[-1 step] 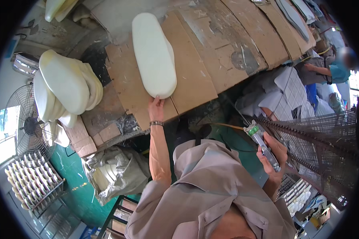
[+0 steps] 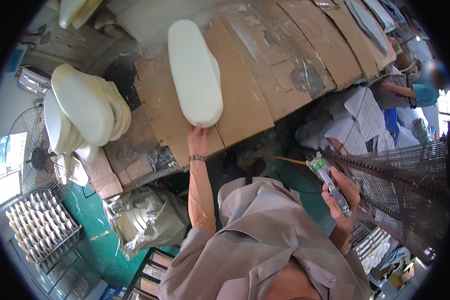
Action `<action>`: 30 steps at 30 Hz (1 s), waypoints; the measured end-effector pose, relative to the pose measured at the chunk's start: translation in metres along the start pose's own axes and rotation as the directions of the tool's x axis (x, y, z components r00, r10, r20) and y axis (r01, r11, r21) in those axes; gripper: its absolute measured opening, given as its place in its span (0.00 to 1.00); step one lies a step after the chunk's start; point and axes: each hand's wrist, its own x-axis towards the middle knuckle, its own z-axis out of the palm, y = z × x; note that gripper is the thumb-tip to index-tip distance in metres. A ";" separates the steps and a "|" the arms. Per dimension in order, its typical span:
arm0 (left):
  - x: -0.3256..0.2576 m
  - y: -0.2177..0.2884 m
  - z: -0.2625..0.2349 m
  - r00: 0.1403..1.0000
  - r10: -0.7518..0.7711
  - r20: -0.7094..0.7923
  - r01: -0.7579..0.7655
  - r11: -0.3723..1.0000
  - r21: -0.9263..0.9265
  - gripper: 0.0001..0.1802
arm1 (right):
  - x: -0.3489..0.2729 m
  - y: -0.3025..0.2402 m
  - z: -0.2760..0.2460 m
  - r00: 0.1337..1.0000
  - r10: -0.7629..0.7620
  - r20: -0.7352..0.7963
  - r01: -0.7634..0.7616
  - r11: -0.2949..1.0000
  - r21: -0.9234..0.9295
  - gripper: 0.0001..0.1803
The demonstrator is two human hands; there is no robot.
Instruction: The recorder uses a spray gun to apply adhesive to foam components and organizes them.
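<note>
A long, pale cream foam seat pad (image 2: 195,75) lies on a cardboard-covered workbench (image 2: 247,107), its rounded near end close to the front edge. My left hand (image 2: 198,141) is closed on that near end, with fingertips showing on top and the rest of the grip partly hidden. To the right, away from the bench, my right hand (image 2: 346,192) is wrapped round a silver hand tool with a green part (image 2: 330,180) near its top. The tool's exact kind cannot be made out. It points up and left, apart from the pad.
Stacked foam pads (image 2: 82,107) stand at the bench's left end, beside a wire fan (image 2: 37,157). Below sit a grey sack (image 2: 160,220) and a rack of curved pieces (image 2: 42,227). Metal mesh (image 2: 410,175) stands close on the right; a co-worker (image 2: 425,90) is beyond.
The bench, pad and my left hand appear slightly lower in the view. Both hands keep the same hold.
</note>
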 end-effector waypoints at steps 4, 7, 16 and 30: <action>0.001 0.008 -0.005 0.993 0.040 0.113 -0.009 0.965 -0.264 0.27 | 0.021 -0.001 0.015 0.999 -0.045 -0.024 0.047 0.995 0.084 0.30; 0.000 0.033 0.052 0.972 0.115 0.207 -0.063 0.968 -0.244 0.31 | 0.035 0.003 0.023 0.998 -0.055 0.002 0.055 0.994 0.090 0.32; -0.087 0.127 0.157 0.909 0.168 0.382 -0.021 0.933 -0.360 0.39 | 0.073 -0.001 0.040 1.000 -0.025 0.008 0.025 0.999 0.047 0.29; 0.121 0.383 0.383 0.371 0.668 0.645 -0.204 0.736 -0.645 0.20 | 0.116 0.006 0.077 0.999 0.027 0.024 -0.027 1.000 -0.004 0.35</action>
